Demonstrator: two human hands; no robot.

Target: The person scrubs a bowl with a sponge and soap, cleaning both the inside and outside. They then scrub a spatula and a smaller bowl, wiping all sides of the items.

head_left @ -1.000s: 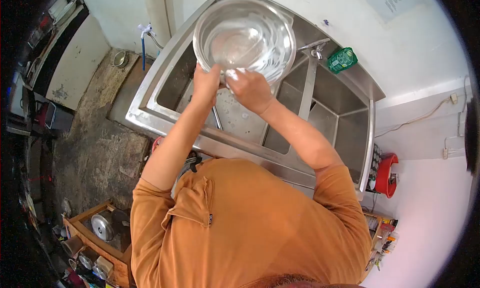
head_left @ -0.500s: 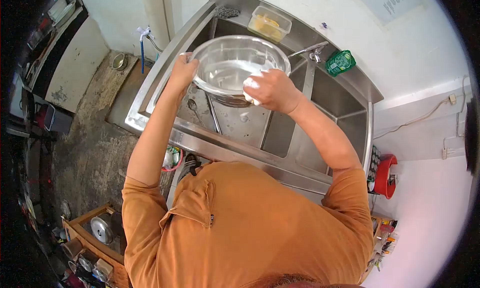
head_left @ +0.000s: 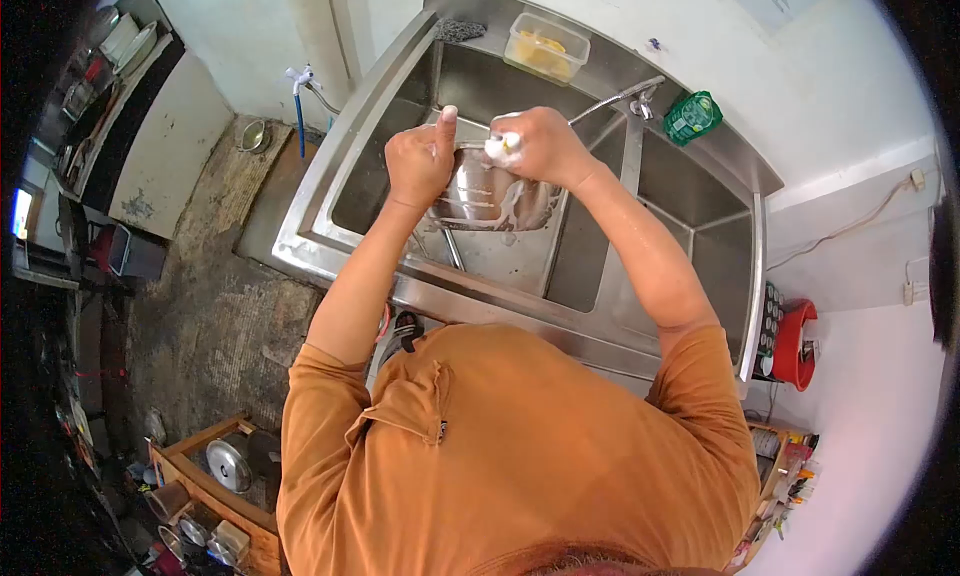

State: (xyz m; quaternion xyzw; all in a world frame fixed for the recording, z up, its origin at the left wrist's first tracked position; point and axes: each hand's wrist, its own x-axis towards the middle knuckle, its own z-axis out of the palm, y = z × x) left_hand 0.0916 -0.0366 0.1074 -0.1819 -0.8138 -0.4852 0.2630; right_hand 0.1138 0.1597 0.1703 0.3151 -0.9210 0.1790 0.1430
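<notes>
A large stainless steel bowl [head_left: 487, 191] is tipped up over the left sink basin, its outer side towards me and streaked with suds. My left hand [head_left: 420, 166] grips its left edge, thumb pointing up, fingers partly hidden. At the upper right of the bowl, my right hand [head_left: 545, 148] is closed around a foam-covered sponge [head_left: 505, 147] showing a bit of yellow. Below the bowl, a long metal handle [head_left: 453, 248] lies on the basin floor, its far end hidden.
On the sink's back ledge stand a clear plastic tub [head_left: 547, 48] with something yellow inside, a dark scouring pad [head_left: 460, 30] and a green pouch [head_left: 692, 118]. A faucet [head_left: 641, 100] reaches over the basin. The sink's front rim [head_left: 500, 311] runs before my body.
The bowl has turned from mouth up to outer side facing me and sits lower. My left hand moved right with it; my right hand rose slightly. The camera view shifted a little.
</notes>
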